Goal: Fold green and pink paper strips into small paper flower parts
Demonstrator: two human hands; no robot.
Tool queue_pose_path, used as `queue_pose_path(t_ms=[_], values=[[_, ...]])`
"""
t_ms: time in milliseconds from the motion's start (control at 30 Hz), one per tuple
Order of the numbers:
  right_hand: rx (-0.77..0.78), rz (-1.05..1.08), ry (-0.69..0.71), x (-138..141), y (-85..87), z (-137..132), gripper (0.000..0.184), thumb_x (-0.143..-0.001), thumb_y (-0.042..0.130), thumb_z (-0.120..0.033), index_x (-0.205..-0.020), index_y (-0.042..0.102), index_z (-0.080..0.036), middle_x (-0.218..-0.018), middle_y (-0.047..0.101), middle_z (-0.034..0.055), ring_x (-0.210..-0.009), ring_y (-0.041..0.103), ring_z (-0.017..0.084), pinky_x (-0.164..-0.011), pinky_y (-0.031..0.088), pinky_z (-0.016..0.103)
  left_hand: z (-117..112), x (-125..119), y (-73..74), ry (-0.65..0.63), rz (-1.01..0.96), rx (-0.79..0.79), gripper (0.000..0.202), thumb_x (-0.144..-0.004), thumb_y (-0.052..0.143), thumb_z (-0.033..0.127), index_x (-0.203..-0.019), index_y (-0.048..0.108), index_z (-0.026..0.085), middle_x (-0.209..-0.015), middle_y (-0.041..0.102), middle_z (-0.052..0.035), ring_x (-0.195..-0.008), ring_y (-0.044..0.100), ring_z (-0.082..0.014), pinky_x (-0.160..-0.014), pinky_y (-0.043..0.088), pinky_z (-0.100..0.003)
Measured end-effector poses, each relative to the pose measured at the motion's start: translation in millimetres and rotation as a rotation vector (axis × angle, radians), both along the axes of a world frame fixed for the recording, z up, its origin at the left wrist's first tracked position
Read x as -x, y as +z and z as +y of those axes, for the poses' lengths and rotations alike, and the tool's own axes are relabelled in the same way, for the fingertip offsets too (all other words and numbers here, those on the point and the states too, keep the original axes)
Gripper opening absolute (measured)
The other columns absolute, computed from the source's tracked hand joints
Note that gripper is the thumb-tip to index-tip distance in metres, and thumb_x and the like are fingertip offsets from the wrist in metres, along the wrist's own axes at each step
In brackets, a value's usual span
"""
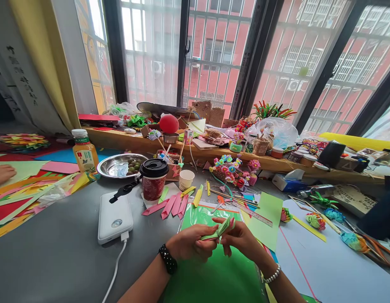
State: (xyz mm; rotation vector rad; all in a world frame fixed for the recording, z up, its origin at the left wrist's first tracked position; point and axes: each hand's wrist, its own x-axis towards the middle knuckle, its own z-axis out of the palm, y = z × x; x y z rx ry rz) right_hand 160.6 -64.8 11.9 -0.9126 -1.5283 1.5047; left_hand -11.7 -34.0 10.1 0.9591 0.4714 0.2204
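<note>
My left hand [195, 242], with a black dotted band at the wrist, pinches a bundle of folded paper [225, 227] in green and pink. From the other side my right hand [241, 240], wearing a beaded bracelet, has its fingers closed on the same bundle. Both hands are above a green plastic-covered sheet [214, 277]. Just beyond them lie orange-handled scissors [220, 202] and a pink ruler [255, 214]. Folded pink paper strips [176, 205] and a yellow folded strip [197, 197] are to the left of these.
At left stand a white power bank [114, 219] with a cable, a lidded cup [153, 181], a juice bottle [84, 151] and a metal plate [114, 166]. Paper flowers [315, 221] lie at right. Another person's hand [4, 174] shows at the left edge.
</note>
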Motion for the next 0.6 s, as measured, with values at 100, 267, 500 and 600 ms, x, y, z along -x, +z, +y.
queue_pose_path(t_ms=[100,267,500,600], values=[[-0.011,-0.018,0.036,-1.1,1.0,1.5,0.035,-0.059,0.070,-0.036,-0.088,0.066,-0.017,-0.057,0.059,0.0003,-0.040,0.051,0.009,-0.041,0.042,0.022,0.1,1.2,0.4,-0.053,0.010,0.018,0.032,-0.081,0.041,0.042,-0.063,0.047,0.016,-0.035,0.017,0.0099,-0.032,0.008,-0.0048,-0.037,0.006,-0.021],[-0.097,-0.003,-0.010,-0.7,-0.3,0.8,0.029,-0.063,0.067,-0.038,-0.082,0.067,-0.016,-0.058,0.060,0.0009,-0.041,0.051,0.008,-0.040,0.041,0.020,-2.0,-1.1,6.4,-0.069,-0.018,-0.018,0.037,-0.081,0.038,0.045,-0.065,0.049,0.014,-0.036,0.020,0.0093,-0.033,0.010,-0.0047,-0.036,0.006,-0.021],[-0.127,0.007,-0.128,0.2,-2.2,3.9,0.027,-0.064,0.066,-0.038,-0.075,0.066,-0.014,-0.048,0.056,-0.0010,-0.037,0.047,0.008,-0.037,0.039,0.019,-2.9,-12.3,9.2,0.267,0.061,-0.475,0.044,-0.079,0.036,0.051,-0.066,0.052,0.013,-0.055,0.046,0.0015,-0.047,0.041,-0.0076,-0.046,0.032,-0.022],[-0.124,0.035,-0.228,-0.5,0.2,6.7,0.028,-0.065,0.065,-0.037,-0.081,0.064,-0.014,-0.041,0.051,-0.0042,-0.034,0.044,0.007,-0.035,0.037,0.018,-4.4,-10.6,11.0,0.415,0.099,-0.888,0.045,-0.081,0.033,0.049,-0.078,0.056,0.012,-0.063,0.052,-0.0014,-0.060,0.049,-0.0116,-0.058,0.039,-0.024]])
